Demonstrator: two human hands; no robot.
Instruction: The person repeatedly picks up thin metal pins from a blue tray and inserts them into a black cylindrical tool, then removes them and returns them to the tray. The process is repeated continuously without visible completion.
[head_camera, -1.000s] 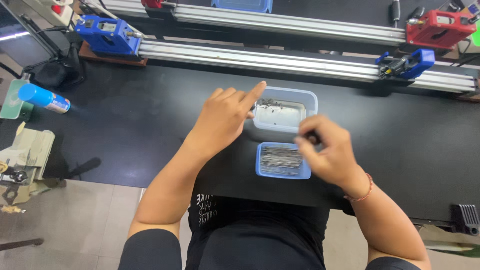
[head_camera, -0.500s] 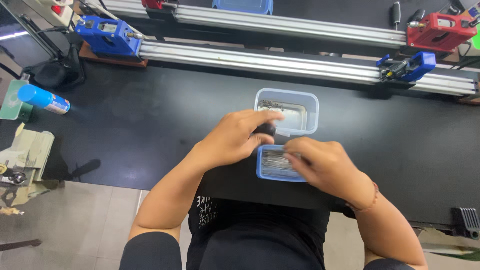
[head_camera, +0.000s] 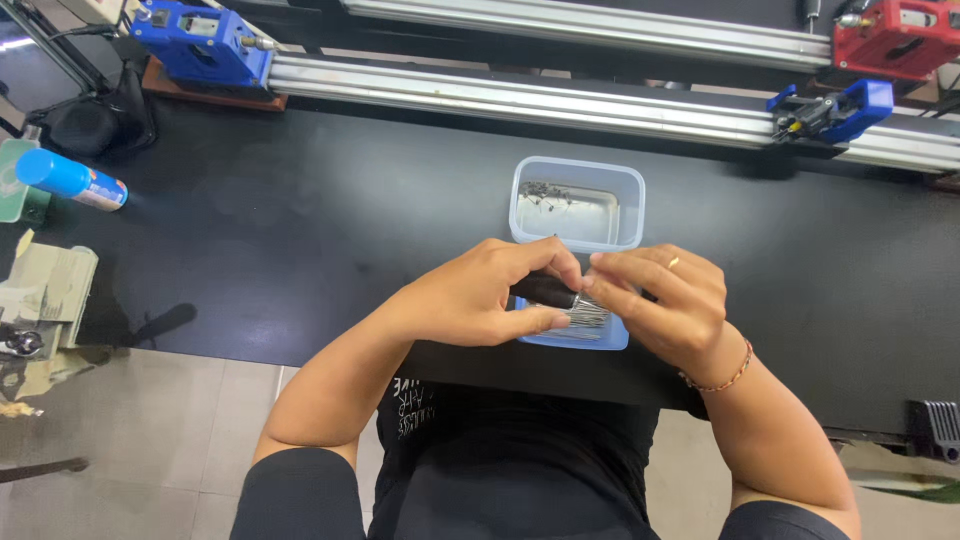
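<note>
Both hands met over the near tray, the left hand gripping a dark handle lying crosswise, the right hand pinching its tip.

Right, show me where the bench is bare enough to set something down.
Left: the wide black top between the spray can, the rail and the left hand. Right: the patch between the tub, the blue clamp and the right hand. Crowded: mid-front, where both hands meet over the tray.
</note>
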